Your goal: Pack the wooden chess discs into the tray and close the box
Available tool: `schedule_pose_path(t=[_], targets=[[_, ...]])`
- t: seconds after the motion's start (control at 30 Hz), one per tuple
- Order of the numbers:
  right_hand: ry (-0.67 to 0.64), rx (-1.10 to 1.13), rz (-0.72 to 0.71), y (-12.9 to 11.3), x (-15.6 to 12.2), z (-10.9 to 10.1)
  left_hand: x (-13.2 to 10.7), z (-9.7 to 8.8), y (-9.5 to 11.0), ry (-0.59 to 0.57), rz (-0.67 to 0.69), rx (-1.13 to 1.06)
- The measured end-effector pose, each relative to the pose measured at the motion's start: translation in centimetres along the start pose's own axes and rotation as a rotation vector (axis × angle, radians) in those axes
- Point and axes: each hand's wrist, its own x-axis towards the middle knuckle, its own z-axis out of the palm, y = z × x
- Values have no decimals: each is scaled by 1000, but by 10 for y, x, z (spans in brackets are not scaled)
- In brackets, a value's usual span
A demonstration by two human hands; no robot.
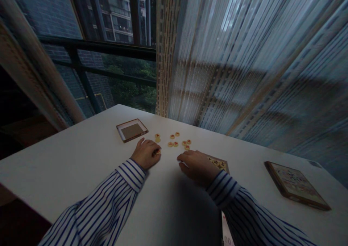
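Observation:
Several small round wooden pieces (174,141) with red marks lie scattered on the white table (81,166) just beyond my hands. My left hand (146,153) rests on the table with fingers curled, pinching one round piece at its fingertips. My right hand (197,166) lies knuckles up with fingers curled under, beside a wooden box (221,163) that holds more round pieces; I cannot see anything in its fingers. Both arms wear blue-and-white striped sleeves.
An open shallow box lid (132,130) lies at the back left. A flat wooden box with a printed top (296,184) sits at the right. Behind the table are a window with a dark railing and sheer curtains (244,57).

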Motion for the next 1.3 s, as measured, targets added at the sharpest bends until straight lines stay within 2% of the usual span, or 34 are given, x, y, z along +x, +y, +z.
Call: schedule_pose_path(t=[0.2, 0.6, 0.73, 1.03, 1.3], targets=[[-14, -20, -4, -2, -2, -2, 0, 0, -1, -8, 18, 8], [13, -36, -20, -2, -4, -3, 2, 3, -3, 11, -31, -77], [13, -27, -27, -2, -4, -3, 2, 4, -5, 78, -36, -128], [41, -15, -24, 1, -6, 0, 3, 8, -4, 290, 87, -182], [94, -1, -3, 6, -14, -5, -3, 3, 11, 323, 85, -356]])
